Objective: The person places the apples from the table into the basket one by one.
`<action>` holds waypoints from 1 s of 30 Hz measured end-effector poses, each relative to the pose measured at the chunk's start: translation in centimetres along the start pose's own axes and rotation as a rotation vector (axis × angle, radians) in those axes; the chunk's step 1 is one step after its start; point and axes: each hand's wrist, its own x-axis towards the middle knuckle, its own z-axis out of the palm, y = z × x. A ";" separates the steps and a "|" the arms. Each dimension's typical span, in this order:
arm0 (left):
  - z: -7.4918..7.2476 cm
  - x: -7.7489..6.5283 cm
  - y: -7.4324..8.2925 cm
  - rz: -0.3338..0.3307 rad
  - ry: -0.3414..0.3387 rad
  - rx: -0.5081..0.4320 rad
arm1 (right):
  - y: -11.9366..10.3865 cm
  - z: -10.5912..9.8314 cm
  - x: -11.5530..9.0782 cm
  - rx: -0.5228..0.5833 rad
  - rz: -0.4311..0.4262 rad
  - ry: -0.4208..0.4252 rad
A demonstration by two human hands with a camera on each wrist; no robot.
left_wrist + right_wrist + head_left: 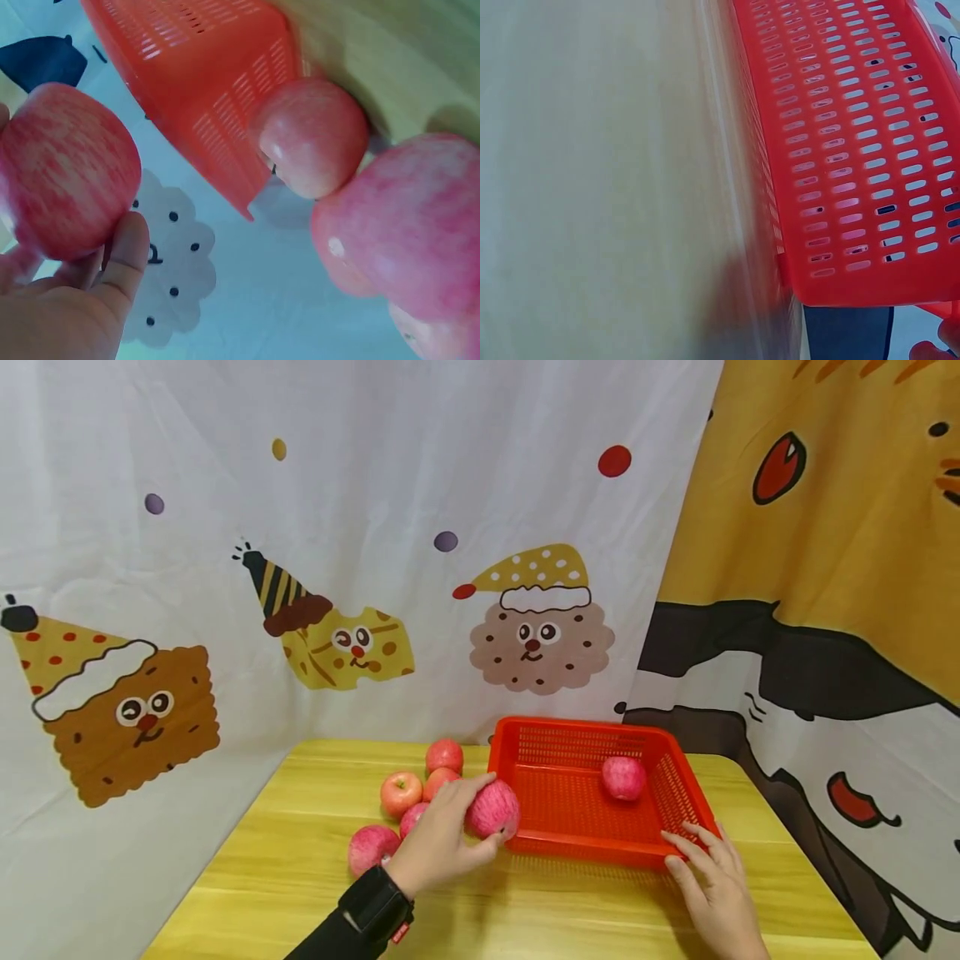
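My left hand grips a red streaked apple, fingers over its top and thumb at its lower side. In the head view this apple overlaps the near left corner of a red plastic basket. The left wrist view shows the same apple in the fingers. At the basket's near right corner my right hand holds the rim, fingers over it and thumb outside. One pinkish-red apple lies inside the basket, toward the right. Only fingertips of the right hand appear in its wrist view.
Several apples are grouped left of the basket, among them a paler one, one at the back and a large one beside my left wrist. The wooden table ends against a printed curtain.
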 end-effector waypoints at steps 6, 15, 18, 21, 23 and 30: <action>2.2 3.5 -0.5 -0.084 -0.091 -0.005 | 0.0 0.2 0.1 -0.001 -0.013 -0.013; 5.0 5.3 -0.4 -0.026 -0.231 0.373 | 0.0 0.4 -0.1 -0.020 -0.003 0.005; 5.1 4.9 -0.1 -0.012 -0.256 0.406 | 0.0 0.4 -0.3 -0.018 0.012 0.001; 4.7 4.4 0.0 0.013 -0.267 0.389 | 0.0 0.4 -0.4 -0.019 0.036 -0.004; 3.9 3.8 -0.1 0.030 -0.266 0.357 | 0.0 0.4 -0.4 -0.019 0.046 -0.005; -1.6 -0.6 -3.8 -0.030 -0.162 0.253 | -0.2 0.3 0.0 -0.002 0.014 0.004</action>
